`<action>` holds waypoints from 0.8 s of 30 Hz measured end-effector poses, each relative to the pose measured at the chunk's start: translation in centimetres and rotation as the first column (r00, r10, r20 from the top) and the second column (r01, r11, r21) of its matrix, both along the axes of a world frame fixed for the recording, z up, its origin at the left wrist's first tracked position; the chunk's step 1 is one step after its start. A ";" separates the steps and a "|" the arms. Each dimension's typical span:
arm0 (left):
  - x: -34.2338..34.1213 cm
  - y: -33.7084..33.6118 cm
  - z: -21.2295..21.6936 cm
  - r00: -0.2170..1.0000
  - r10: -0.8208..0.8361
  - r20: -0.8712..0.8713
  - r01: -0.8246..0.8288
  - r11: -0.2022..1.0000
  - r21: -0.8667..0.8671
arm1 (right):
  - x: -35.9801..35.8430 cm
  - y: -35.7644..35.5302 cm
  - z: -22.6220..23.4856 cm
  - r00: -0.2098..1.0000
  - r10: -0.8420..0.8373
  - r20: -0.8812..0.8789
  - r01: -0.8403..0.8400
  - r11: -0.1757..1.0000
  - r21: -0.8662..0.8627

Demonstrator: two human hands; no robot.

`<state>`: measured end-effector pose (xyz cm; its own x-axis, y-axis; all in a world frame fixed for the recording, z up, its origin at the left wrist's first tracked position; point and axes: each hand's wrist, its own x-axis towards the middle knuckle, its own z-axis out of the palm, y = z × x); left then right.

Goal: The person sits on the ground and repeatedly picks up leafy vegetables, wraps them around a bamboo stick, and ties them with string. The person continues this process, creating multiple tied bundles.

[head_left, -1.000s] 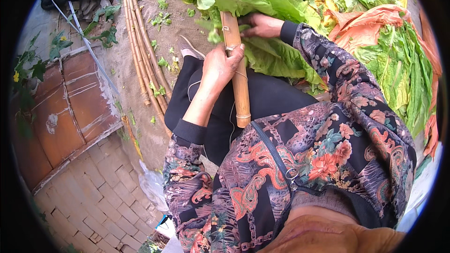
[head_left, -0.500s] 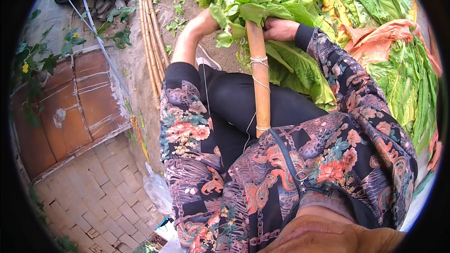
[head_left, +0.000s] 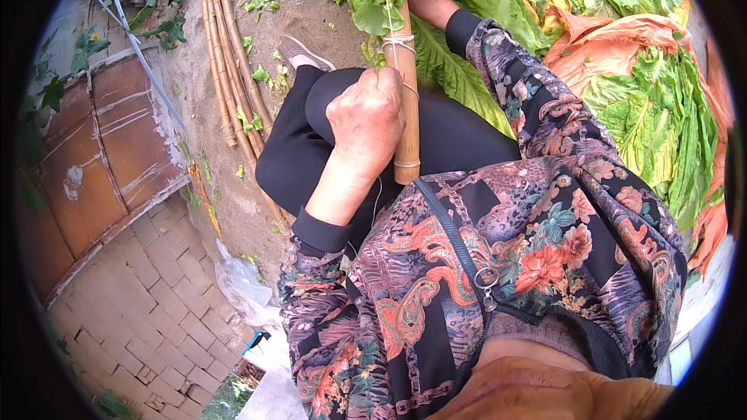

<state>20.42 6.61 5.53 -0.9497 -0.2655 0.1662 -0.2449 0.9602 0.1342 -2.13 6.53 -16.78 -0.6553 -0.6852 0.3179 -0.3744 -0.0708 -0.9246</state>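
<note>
A bamboo pole (head_left: 408, 120) points away from my body, its near end at my waist. White string (head_left: 399, 39) is wound round it below a bunch of green leaves (head_left: 381, 0) at its far part. My left hand (head_left: 366, 117) is closed in a fist against the pole's left side, and the string appears to run into it. Thin string also shows below this hand. My right hand (head_left: 430, 1) reaches in on the pole's right, among the leaves. Its fingers are hidden by the leaves and the pole.
Several bamboo poles (head_left: 226, 54) lie on the soil to the left. A heap of large leaves (head_left: 646, 117) with orange cloth (head_left: 603, 39) lies on the right. Rusty metal sheet (head_left: 117, 163), brick paving (head_left: 148, 303) and a clear plastic bag (head_left: 245, 288) are at the left.
My left hand has come back from the leaves to the pole's near part and closed beside it. The right hand has shifted slightly up and left; more string is wound below the leaves.
</note>
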 end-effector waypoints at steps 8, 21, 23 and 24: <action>-2.3 -7.1 0.4 0.808 0.558 -0.189 0.024 0.290 0.957 | 0.0 0.5 6.6 0.990 0.134 -0.050 -0.113 0.943 0.312; -0.5 0.7 -0.3 0.998 0.022 -0.055 0.000 0.930 0.367 | 0.5 0.4 4.7 0.979 0.123 0.164 -0.125 0.992 -0.004; -0.5 -0.7 -1.3 0.966 0.194 -0.172 -0.054 0.800 0.598 | 0.8 3.1 5.6 0.995 0.089 0.047 -0.093 0.991 0.096; -0.2 -1.8 -1.1 0.949 0.295 -0.107 -0.139 0.699 0.701 | 1.9 4.6 7.1 0.992 0.030 -0.124 -0.017 0.994 0.107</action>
<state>20.21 4.76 4.39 -0.8180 -0.5744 0.0322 -0.3279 0.5115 0.7943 -0.20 11.15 -9.72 -0.5984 -0.7340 0.3213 -0.4868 0.0145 -0.8734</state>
